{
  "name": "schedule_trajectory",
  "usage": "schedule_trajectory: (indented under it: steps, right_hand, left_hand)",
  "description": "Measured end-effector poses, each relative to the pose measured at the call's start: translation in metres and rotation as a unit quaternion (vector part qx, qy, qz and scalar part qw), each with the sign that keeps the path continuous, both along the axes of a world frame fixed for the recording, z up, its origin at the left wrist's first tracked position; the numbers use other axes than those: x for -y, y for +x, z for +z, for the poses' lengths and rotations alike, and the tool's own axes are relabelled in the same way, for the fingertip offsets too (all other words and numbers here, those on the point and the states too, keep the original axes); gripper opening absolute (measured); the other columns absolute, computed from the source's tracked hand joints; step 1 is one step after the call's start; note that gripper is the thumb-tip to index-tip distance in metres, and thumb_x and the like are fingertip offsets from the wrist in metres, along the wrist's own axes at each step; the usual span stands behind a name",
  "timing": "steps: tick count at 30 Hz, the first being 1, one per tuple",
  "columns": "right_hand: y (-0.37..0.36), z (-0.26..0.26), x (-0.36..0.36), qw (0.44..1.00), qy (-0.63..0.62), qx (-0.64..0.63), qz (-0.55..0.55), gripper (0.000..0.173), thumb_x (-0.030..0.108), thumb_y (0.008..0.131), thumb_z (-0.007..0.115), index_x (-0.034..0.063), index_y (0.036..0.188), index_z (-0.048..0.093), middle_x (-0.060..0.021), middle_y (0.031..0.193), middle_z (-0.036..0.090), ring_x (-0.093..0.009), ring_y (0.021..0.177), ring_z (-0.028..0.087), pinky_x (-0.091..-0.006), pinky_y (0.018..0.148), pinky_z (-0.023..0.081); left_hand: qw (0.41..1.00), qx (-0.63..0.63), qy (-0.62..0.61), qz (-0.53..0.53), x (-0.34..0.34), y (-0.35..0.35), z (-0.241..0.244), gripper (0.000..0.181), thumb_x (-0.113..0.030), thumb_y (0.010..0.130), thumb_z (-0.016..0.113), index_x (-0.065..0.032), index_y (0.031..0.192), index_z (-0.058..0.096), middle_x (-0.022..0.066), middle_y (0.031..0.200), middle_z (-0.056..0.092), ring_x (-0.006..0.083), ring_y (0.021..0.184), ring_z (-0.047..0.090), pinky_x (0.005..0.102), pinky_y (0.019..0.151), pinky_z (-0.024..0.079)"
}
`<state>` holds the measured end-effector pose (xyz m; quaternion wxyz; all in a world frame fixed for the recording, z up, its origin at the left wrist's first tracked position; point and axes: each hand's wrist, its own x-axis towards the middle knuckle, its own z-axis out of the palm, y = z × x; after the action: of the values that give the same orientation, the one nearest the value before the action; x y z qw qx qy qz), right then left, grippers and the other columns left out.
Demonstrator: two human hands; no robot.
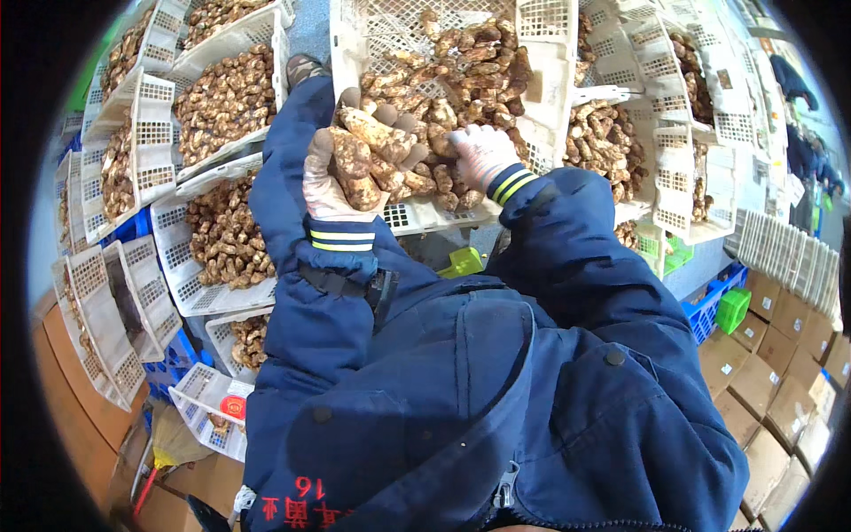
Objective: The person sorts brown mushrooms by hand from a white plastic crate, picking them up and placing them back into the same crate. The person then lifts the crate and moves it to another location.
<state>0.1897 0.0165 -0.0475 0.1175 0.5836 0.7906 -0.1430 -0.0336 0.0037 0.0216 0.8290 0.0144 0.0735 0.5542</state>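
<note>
In front of me is a white plastic lattice crate (346, 46) with a loose heap of stubby brown-and-white mushrooms (479, 66) that look like matsutake. My left hand (332, 189), in a striped work glove with grey fingertips, is turned palm up over the near left corner. Several thick mushrooms (375, 136) lie in its palm, with the fingers curled around them. My right hand (482, 156), gloved too, reaches into the heap from the right. Its fingers are curled at a brown mushroom (441, 141), and the fingertips are partly hidden.
Mushroom-filled white crates stand at my left (226, 106) and right (605, 146). A green plastic piece (463, 262) shows below the near crate edge. Cardboard boxes (758, 379) are stacked lower right. A broom (166, 439) leans lower left. People (801, 146) are at the far right.
</note>
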Motion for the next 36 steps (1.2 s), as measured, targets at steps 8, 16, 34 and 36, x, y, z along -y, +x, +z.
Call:
schedule_trajectory:
  steps: [8, 16, 34, 36]
  right_hand:
    - [0.024, 0.036, -0.033, 0.990, 0.125, -0.010, -0.056, 0.036, 0.026, 0.076, 0.065, 0.0049, 0.105, 0.059, -0.0171, 0.101, 0.063, -0.034, 0.096, 0.061, -0.0437, 0.083, 0.049]
    - [-0.035, -0.014, -0.030, 0.992, -0.022, -0.079, -0.100, 0.044, 0.030, 0.082, 0.062, 0.0029, 0.113, 0.048, -0.0184, 0.096, 0.067, -0.034, 0.093, 0.064, -0.0429, 0.079, 0.050]
    - [0.250, 0.151, 0.030, 0.673, 0.057, -0.630, -0.382, 0.037, 0.008, 0.087, 0.062, -0.0005, 0.123, 0.055, -0.0068, 0.108, 0.064, -0.013, 0.094, 0.060, -0.0248, 0.084, 0.049]
    - [0.304, 0.133, 0.047, 0.803, 0.180, -0.466, -0.324, 0.034, 0.010, 0.084, 0.064, 0.0000, 0.116, 0.061, -0.0085, 0.114, 0.061, -0.013, 0.098, 0.058, -0.0260, 0.087, 0.048]
  left_hand:
    - [0.998, -0.011, -0.007, 0.056, -0.003, -0.003, -0.007, 0.049, -0.029, 0.091, 0.058, -0.0108, 0.135, 0.044, 0.0195, 0.125, 0.055, 0.0418, 0.121, 0.048, 0.0645, 0.100, 0.037]
    - [0.994, -0.085, -0.028, 0.056, -0.010, 0.002, -0.018, 0.041, -0.024, 0.091, 0.058, -0.0087, 0.128, 0.048, 0.0191, 0.122, 0.056, 0.0398, 0.118, 0.050, 0.0642, 0.097, 0.039]
    - [0.960, -0.269, -0.078, 0.001, -0.025, 0.063, 0.006, 0.032, -0.032, 0.089, 0.063, -0.0175, 0.117, 0.056, 0.0123, 0.104, 0.064, 0.0321, 0.095, 0.062, 0.0572, 0.087, 0.049]
    - [0.952, -0.301, -0.059, -0.011, -0.025, 0.114, 0.032, 0.034, -0.033, 0.089, 0.063, -0.0151, 0.116, 0.057, 0.0141, 0.105, 0.063, 0.0325, 0.096, 0.063, 0.0545, 0.085, 0.052]
